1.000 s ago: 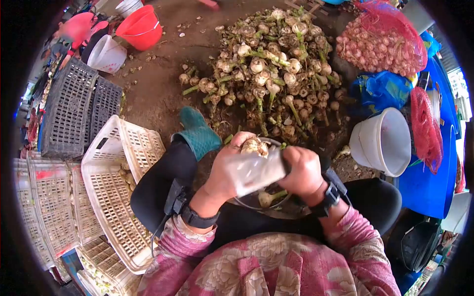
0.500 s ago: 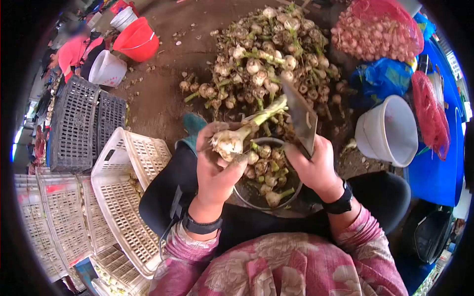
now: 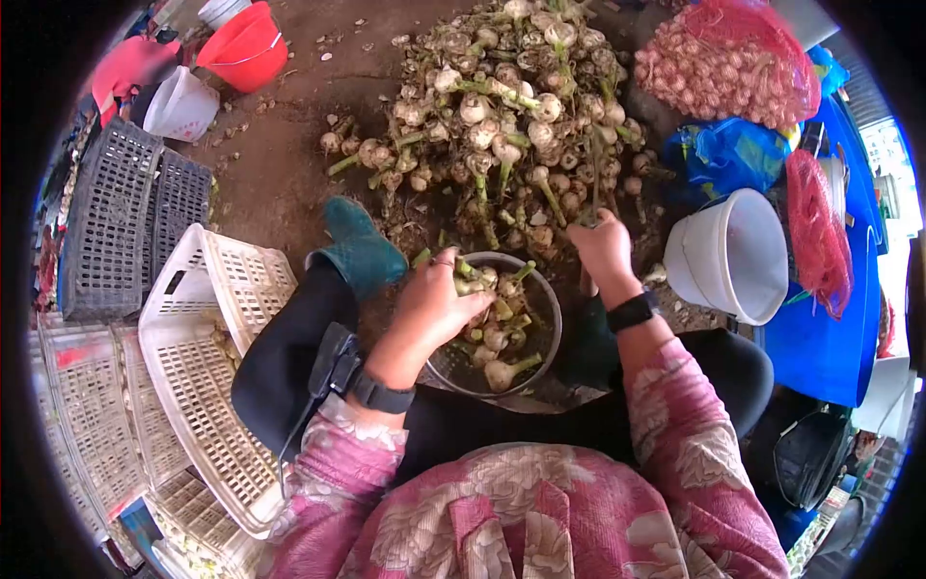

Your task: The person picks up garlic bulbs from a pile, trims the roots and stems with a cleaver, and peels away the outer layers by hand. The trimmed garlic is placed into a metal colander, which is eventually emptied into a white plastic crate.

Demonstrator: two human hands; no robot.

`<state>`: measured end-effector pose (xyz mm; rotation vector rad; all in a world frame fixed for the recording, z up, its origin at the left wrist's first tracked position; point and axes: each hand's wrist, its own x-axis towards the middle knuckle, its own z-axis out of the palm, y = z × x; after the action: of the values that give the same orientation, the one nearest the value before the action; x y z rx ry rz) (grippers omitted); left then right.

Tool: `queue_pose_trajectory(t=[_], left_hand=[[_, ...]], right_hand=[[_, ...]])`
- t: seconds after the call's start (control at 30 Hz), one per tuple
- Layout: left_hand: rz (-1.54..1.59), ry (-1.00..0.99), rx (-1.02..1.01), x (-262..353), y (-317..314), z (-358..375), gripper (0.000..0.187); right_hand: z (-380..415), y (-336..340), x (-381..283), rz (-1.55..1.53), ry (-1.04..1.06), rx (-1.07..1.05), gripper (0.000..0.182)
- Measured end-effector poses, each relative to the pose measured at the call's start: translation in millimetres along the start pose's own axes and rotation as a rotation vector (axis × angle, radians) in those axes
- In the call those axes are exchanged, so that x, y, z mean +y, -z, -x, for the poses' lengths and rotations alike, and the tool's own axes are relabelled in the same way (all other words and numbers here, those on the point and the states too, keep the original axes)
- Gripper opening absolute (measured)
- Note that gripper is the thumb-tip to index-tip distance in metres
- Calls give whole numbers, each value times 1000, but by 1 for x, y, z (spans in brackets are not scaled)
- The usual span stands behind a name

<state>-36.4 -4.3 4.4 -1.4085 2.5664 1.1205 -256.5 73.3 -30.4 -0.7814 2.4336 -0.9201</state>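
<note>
My left hand point(image 3: 432, 301) is over the left side of a round metal basin point(image 3: 558, 340), its fingers curled round a garlic bulb point(image 3: 470, 282), partly hidden by the hand. Several garlic bulbs with short green stalks point(image 3: 500, 340) lie in the basin. To the right of the basin's rim, my right hand point(image 3: 606, 253) grips a knife point(image 3: 595, 183) by its handle. Its blade points away from me and is seen nearly edge-on. Beyond both hands rises a large heap of garlic point(image 3: 492, 106) with stalks and dirty roots.
White plastic crates point(image 3: 207, 372) and black crates point(image 3: 116, 222) stand at left. A red bucket point(image 3: 246, 48) is at the far left, near a person in pink point(image 3: 125, 68). At right are a white bucket point(image 3: 728, 256), a blue bag point(image 3: 728, 154) and a red net sack of garlic point(image 3: 728, 68).
My left hand has lowered from in front of me to the basin. My right hand has moved forward with the knife, whose blade has turned from broadside to nearly edge-on.
</note>
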Motion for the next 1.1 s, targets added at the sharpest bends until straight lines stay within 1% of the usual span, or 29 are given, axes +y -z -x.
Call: queue_pose_trajectory(t=[0.03,0.07,0.1,0.13,0.2,0.27,0.33,0.37,0.47,0.5,0.6,0.63,0.67,0.7,0.73,0.8,0.83,0.87,0.93,0.97,1.0,1.07,1.1], left_hand=[[81,-62,47,2,6,0,63],[162,-119,89,0,9,0,60],[255,-137,56,-4,8,-3,52],[276,-120,18,-5,6,-3,51],[303,-92,-59,-6,5,0,49],[223,-99,-49,-1,8,1,43],[341,-141,-20,-4,6,-4,41],[330,-93,-38,-4,6,-5,41],[274,-213,-27,3,11,-13,41],[318,-167,-83,5,12,-15,41],[422,-115,-127,3,13,-20,41],[394,-105,-105,2,14,-21,40],[369,-93,-79,0,15,-21,40],[345,-79,-54,-1,15,-21,40],[339,-101,24,0,12,-20,42],[229,-329,233,0,7,-23,52],[230,-338,230,3,8,-24,65],[241,-396,279,8,10,-25,68],[262,-514,380,15,16,-23,75],[280,-544,323,17,21,-21,79],[202,-584,267,15,25,-19,78],[292,-698,269,11,24,-13,76],[330,-723,251,13,28,-9,75]], right_hand=[[-11,-8,14,100,8,-3,27],[-19,-20,30,249,29,-33,31],[-25,-38,47,276,79,-38,32],[-32,-55,59,297,132,-41,33],[-37,-77,60,370,61,-127,32],[-38,-93,59,360,206,-112,25],[-49,-108,64,438,384,-134,25],[-53,-117,68,446,404,-125,19],[-64,-125,65,612,439,-204,13],[-66,-129,66,665,588,-123,10],[-71,-128,73,655,556,-147,10],[-75,-124,66,673,513,-132,15],[-76,-114,62,557,445,-89,24],[-75,-101,47,404,298,-16,24],[-71,-87,34,252,141,58,24],[-63,-50,-9,-460,-180,-2,22],[-61,-40,-16,-660,-253,-88,19],[-49,-26,-31,-915,-281,-239,16],[-15,-12,-68,-1262,-454,-404,14],[0,-9,-75,-1330,-517,-506,14],[13,-8,-80,-1396,-579,-611,14],[35,-12,-83,-1488,-687,-787,15],[44,-9,-85,-1512,-705,-817,15]])
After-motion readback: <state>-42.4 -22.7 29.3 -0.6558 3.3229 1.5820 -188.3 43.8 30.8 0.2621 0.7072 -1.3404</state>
